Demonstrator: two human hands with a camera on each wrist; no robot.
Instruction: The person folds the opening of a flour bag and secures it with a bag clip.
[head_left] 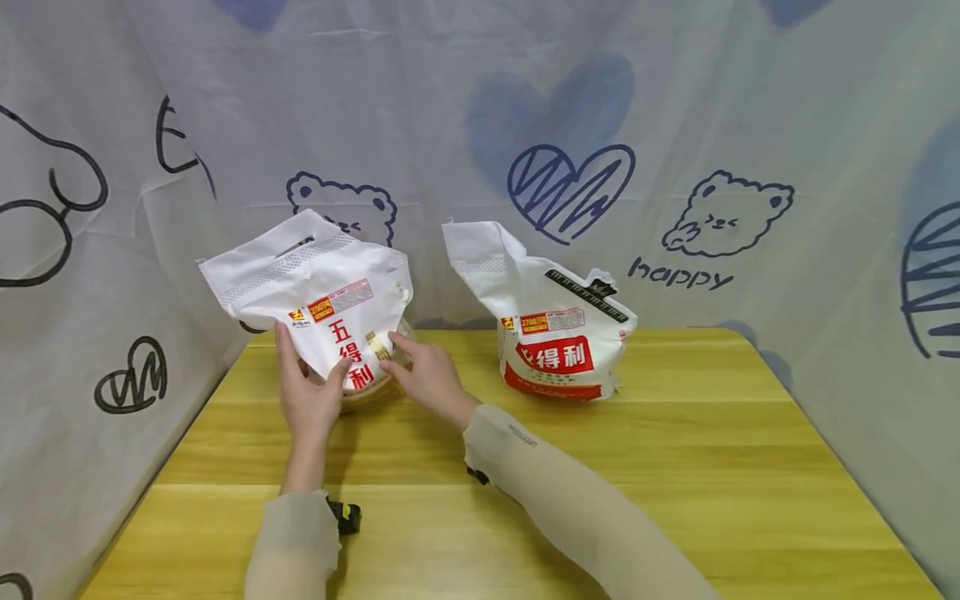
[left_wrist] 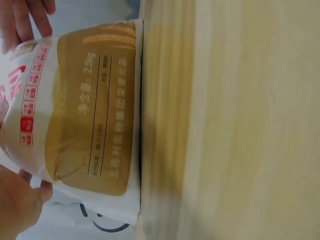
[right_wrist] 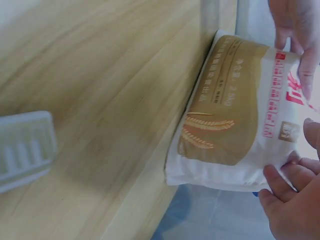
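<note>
A white flour bag [head_left: 330, 292] with red lettering stands at the back left of the table, its flat top with a handle slot leaning to the left. My left hand [head_left: 309, 400] grips its left side, thumb on the front and fingers reaching behind. On the other side my right hand [head_left: 431, 375] holds the lower right edge by the thumb and fingers. In the left wrist view the bag's lower front [left_wrist: 95, 115] shows a brown panel marked 2.5kg, its base at the tabletop. The right wrist view has both hands around the bag [right_wrist: 225, 100].
Another white flour bag [head_left: 555, 333] with red panels and a black strip stands to the right on the wooden table [head_left: 675, 467]. A printed cloth [head_left: 420, 100] hangs behind and at both sides. A blurred pale ridged object [right_wrist: 25, 150] shows in the right wrist view.
</note>
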